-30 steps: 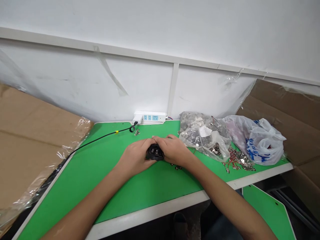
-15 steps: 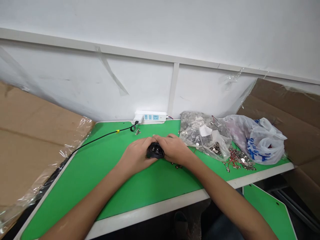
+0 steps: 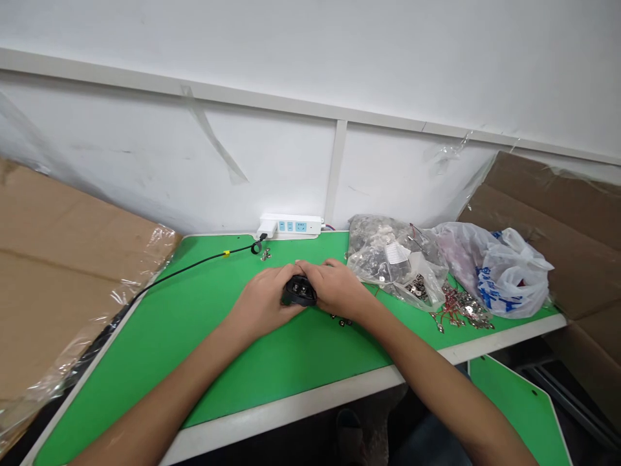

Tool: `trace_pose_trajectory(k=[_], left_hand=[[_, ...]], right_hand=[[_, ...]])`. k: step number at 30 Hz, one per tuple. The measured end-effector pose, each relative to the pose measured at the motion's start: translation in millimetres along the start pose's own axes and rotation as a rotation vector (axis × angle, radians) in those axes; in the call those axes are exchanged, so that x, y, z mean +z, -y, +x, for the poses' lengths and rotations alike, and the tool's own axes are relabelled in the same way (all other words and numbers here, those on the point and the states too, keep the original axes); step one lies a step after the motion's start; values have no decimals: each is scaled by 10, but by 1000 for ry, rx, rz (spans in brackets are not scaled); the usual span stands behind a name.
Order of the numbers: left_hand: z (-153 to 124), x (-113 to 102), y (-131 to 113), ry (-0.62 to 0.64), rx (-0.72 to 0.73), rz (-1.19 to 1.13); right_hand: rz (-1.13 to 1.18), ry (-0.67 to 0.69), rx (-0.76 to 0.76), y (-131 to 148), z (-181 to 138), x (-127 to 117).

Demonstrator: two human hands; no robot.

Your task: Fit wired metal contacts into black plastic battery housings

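A small black part (image 3: 298,291) with round openings on its face sits between both hands over the green table top (image 3: 194,336). My left hand (image 3: 264,304) wraps its fingers round the part's left side. My right hand (image 3: 337,288) curls over its right and top side. Both hands grip it, fingertips meeting above it. A few small metal pieces (image 3: 340,319) lie on the table just under my right wrist.
A white power strip (image 3: 291,226) lies at the back wall, with a black cable (image 3: 194,265) running left. Clear bags of metal parts (image 3: 392,259), a white plastic bag (image 3: 499,272) and loose terminals (image 3: 460,310) lie at the right. Cardboard flanks both sides.
The black part has tilted slightly between my fingers. Both hands stay in the same spot on the table.
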State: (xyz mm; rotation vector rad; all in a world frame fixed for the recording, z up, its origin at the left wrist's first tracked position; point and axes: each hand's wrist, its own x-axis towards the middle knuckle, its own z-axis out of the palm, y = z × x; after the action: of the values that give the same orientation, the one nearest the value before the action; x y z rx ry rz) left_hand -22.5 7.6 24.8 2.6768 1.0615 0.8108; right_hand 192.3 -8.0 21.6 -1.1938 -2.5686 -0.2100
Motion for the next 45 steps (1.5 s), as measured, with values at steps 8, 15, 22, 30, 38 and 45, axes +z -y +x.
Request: trace_pose_trajectory(k=[8, 15, 22, 30, 38, 45], left_hand=[[42, -82, -80, 45, -54, -137], [54, -121, -69, 72, -52, -180], [78, -134, -67, 86, -40, -190], [74, -121, -55, 86, -35, -187], [65, -100, -27, 80, -25, -158], [31, -61, 16, 86, -11, -102]], right_hand=[[-16, 12, 6, -3, 3, 22], [-9, 18, 23, -4, 3, 14], [3, 15, 24, -14, 9, 13], [10, 20, 37, -7, 10, 7], [11, 19, 33, -21, 5, 16], [-51, -24, 24, -13, -8, 35]])
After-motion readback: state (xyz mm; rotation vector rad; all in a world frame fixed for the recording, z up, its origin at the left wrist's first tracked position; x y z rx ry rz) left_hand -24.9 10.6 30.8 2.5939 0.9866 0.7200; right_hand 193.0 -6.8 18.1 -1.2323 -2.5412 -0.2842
